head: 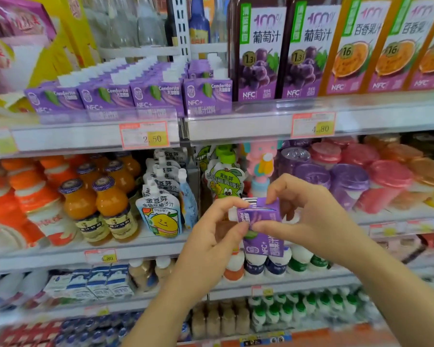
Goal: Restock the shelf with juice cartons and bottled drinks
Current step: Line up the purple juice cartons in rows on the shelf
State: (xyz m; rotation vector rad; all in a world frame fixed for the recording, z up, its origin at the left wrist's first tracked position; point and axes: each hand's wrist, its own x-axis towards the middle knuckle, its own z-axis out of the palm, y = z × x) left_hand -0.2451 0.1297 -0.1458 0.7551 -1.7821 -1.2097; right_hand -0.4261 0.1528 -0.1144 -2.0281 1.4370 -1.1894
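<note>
Both hands hold one small purple juice carton (pixel 262 231) in front of the middle shelf. It is turned on its side, white cap pointing left. My left hand (pixel 211 234) pinches its capped end between thumb and fingers. My right hand (pixel 303 211) grips its upper edge and front face from the right. On the upper shelf stand rows of matching purple cartons (pixel 130 93), several deep. To their right are tall grape juice bottles (pixel 281 51) and passion-fruit juice bottles (pixel 376 46).
The upper shelf edge (pixel 236 128) carries price tags reading 2.50 and 4.80. Below stand orange juice bottles (pixel 98 204), spouted drink pouches (pixel 161 209) and lidded cups (pixel 361 176). Lower shelves hold milk cartons (pixel 98 284) and small white bottles (pixel 298 259).
</note>
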